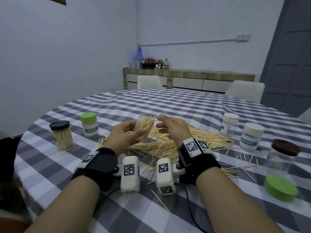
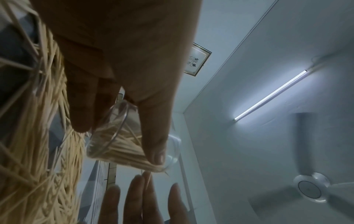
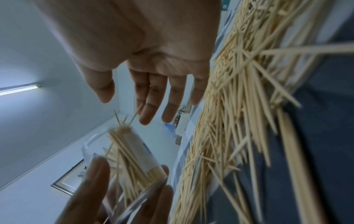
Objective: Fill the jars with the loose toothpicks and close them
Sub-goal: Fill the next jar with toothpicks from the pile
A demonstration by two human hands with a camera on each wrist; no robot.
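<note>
My left hand (image 1: 131,130) grips a clear lidless jar (image 1: 143,125), tilted with its mouth toward the right and partly filled with toothpicks that stick out past the rim. The same jar (image 2: 114,144) shows between thumb and fingers in the left wrist view. My right hand (image 1: 165,122) hovers at the jar's mouth; its fingers (image 3: 153,98) are nearly straight and spread, with the tips by the protruding toothpick ends above the jar (image 3: 130,159). A big pile of loose toothpicks (image 1: 176,140) lies on the checked table (image 1: 168,105) beneath both hands.
At the left stand a full black-lidded jar (image 1: 62,135) and a green-lidded jar (image 1: 89,125). On the right are two white-lidded jars (image 1: 230,125) (image 1: 252,137), a brown-lidded clear jar (image 1: 282,158) and a loose green lid (image 1: 280,188). Stray toothpicks lie scattered near the front.
</note>
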